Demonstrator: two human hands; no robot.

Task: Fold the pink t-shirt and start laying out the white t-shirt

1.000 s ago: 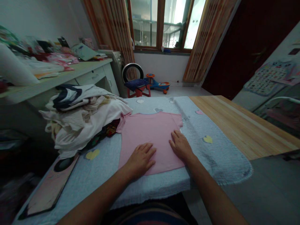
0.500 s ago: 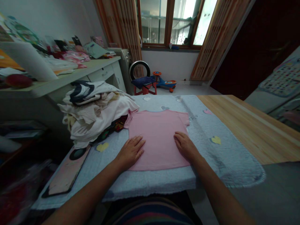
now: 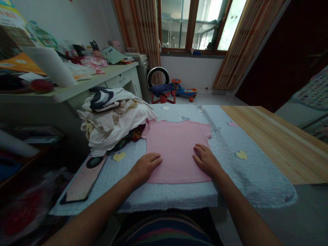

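A pink T-shirt [image 3: 176,147] lies spread on a light blue quilted cloth [image 3: 225,174], its neck end away from me and its hem near me. My left hand [image 3: 147,166] rests at the shirt's left edge, fingers stretched out over the fabric and close together. On the right side of the shirt, my right hand [image 3: 206,160] lies with its fingers extended and slightly apart. Both hands touch the shirt and grip nothing. Left of the shirt, a heap of white and beige clothes [image 3: 115,119] touches or nearly touches its left sleeve.
A long pinkish case with a dark round end [image 3: 83,179] lies at the cloth's left edge. Bare wooden tabletop [image 3: 276,140] shows on the right. A cluttered desk [image 3: 120,80] stands at the left. Beyond the table are a red stool [image 3: 163,99] and a blue ride-on toy [image 3: 183,91].
My view has turned slightly left, so the scene sits further right. The left hand's fingers have drawn closer together, and the right hand's have parted a little. The shirt stays spread flat.
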